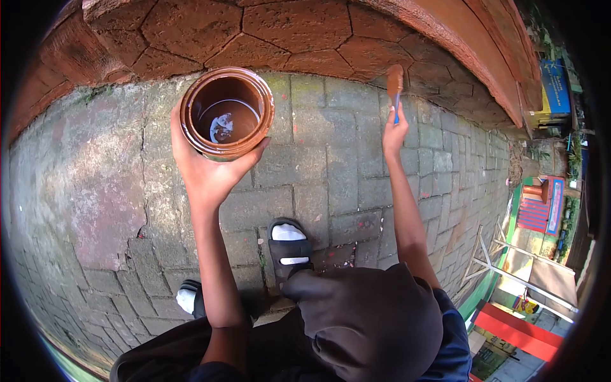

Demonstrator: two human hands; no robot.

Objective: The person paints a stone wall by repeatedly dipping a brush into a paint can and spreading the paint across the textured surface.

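Observation:
My left hand (207,175) is wrapped round a round paint can (216,92), its fingers and thumb on either side. The can has no lid, and its rim is smeared with brown. Inside lies glossy reddish-brown paint (245,124) that reflects light. Farther right, my right hand (394,135) grips a paintbrush (395,83) by its blue handle. Brown paint coats the bristles, which overlap the lower edge of the stone-patterned wall (293,32). Much of that wall is reddish brown; its lower right stretch looks greyer.
Grey paving blocks (337,165) run along the foot of the wall. My sandalled foot (289,248) stands on them, with dark cloth (375,318) close by. At far right are a metal frame (484,261), a red beam (519,331) and a blue-and-yellow sign (555,89).

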